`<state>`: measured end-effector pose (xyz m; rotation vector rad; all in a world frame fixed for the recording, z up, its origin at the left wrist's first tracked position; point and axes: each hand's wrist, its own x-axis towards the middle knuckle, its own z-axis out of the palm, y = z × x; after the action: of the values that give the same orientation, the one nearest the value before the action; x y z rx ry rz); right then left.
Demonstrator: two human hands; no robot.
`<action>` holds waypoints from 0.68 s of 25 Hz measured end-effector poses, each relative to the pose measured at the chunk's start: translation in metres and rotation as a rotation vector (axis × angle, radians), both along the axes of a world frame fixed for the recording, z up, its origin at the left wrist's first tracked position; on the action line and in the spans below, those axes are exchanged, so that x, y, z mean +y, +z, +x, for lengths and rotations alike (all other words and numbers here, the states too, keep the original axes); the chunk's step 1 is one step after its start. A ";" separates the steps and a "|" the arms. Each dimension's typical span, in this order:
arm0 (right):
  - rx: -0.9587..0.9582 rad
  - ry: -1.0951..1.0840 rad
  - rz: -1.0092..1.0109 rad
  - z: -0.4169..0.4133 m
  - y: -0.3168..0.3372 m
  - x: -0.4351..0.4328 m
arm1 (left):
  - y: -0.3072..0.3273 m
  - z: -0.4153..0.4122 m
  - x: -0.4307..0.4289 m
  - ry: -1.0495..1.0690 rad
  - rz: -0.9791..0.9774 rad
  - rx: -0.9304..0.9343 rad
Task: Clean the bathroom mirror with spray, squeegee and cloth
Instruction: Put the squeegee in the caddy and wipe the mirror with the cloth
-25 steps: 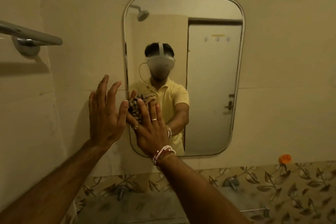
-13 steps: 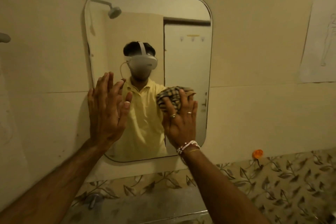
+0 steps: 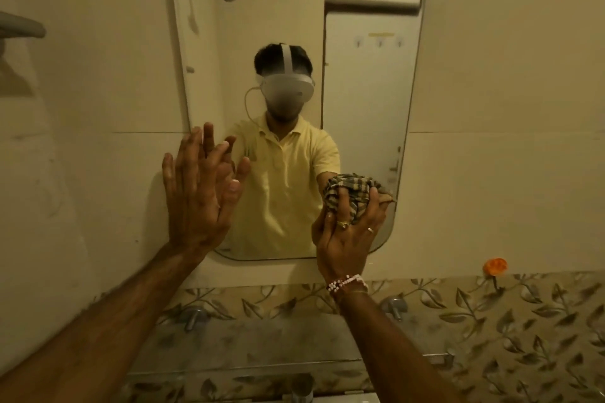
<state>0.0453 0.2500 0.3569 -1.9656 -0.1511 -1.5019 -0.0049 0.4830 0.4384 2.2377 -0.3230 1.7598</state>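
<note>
A rounded rectangular mirror [image 3: 366, 101] hangs on the pale wall and reflects a person in a yellow shirt. My right hand [image 3: 347, 239] presses a bunched checked cloth [image 3: 355, 195] against the glass near the mirror's lower right corner. My left hand [image 3: 196, 193] lies flat with fingers spread, at the mirror's lower left edge, partly on the wall. No spray bottle or squeegee is in view.
A metal towel bar [image 3: 19, 28] juts out at the upper left. Below the mirror runs a leaf-patterned tile band with two metal taps [image 3: 194, 317] [image 3: 394, 306]. An orange hook [image 3: 495, 266] sits on the wall at the right. A basin edge shows at the bottom.
My right hand has swept the cloth from the mirror's lower left side across to its lower right corner. My left hand stays flat at the left edge.
</note>
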 end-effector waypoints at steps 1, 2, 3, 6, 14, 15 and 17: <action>-0.010 0.029 -0.037 -0.001 0.000 0.012 | 0.001 -0.002 0.003 0.008 0.000 0.000; -0.019 0.052 -0.075 -0.003 0.000 0.025 | 0.002 -0.004 0.008 0.013 0.001 -0.003; -0.020 0.068 -0.105 -0.004 0.001 0.037 | 0.003 -0.006 0.013 0.020 0.003 -0.007; -0.010 0.105 -0.191 -0.008 0.007 0.078 | 0.003 -0.011 0.030 0.039 -0.012 -0.019; -0.079 0.159 -0.581 -0.017 0.007 0.147 | -0.010 -0.021 0.065 0.046 -0.057 0.011; -0.093 0.163 -0.651 -0.018 0.000 0.144 | -0.012 -0.021 0.064 0.037 -0.067 0.016; -0.121 0.168 -0.779 -0.020 -0.012 0.135 | -0.015 -0.019 0.057 0.013 -0.069 0.023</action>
<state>0.0252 0.3846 0.3445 -2.3475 -1.0628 -1.5833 -0.0239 0.5404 0.4238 2.2149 -0.2404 1.7238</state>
